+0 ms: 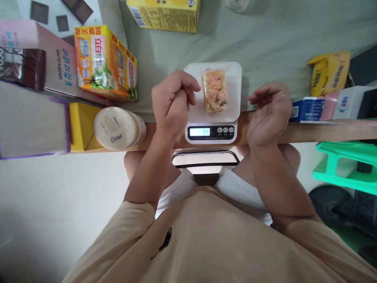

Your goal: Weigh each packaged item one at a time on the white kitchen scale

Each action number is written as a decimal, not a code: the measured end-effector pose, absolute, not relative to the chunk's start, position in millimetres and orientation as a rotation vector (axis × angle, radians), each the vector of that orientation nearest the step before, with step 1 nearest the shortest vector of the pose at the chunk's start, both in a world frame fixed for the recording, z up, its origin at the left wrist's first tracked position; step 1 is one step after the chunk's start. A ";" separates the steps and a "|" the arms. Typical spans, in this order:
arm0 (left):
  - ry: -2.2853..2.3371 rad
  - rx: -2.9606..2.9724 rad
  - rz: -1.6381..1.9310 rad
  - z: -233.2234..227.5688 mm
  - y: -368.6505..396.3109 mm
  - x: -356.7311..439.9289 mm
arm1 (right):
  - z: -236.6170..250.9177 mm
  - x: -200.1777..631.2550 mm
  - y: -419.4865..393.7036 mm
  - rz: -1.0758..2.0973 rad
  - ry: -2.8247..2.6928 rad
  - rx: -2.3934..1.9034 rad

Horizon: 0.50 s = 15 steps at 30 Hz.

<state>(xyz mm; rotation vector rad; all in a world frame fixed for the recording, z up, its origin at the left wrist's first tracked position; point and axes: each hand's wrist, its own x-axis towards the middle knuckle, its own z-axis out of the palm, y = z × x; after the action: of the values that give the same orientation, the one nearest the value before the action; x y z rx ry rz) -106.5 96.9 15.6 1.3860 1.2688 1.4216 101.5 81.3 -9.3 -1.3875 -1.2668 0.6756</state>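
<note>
Snack pack lies flat in the middle of the scale, whose display shows 34. For a true reading, I judge both hands should stay off the platform and the pack should not overhang its edge. Left hand hovers just beside the pack, fingers loosely curled, holding nothing that I can see. Right hand hangs to the other side, half open and empty, clear of the scale. A Dove jar lies left, near a detergent box.
</note>
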 end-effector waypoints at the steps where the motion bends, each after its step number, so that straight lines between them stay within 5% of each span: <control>1: 1.259 1.394 1.432 16.2 95.4 -104.7 | -9.4 100.5 80.8 0.669 -1.281 -1.405; 9: 1.390 1.461 1.397 24.9 92.1 -90.6 | -1.0 98.8 75.9 0.688 -1.462 -1.342; 15: 1.796 1.758 0.967 44.4 82.5 -81.5 | -11.8 102.9 78.9 0.431 -1.749 -1.238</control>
<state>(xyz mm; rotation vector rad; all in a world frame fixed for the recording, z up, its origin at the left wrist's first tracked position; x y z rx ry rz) -81.5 82.5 44.4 1.7584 1.7958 0.9666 102.9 78.9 -11.8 -1.2382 -1.7493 0.4308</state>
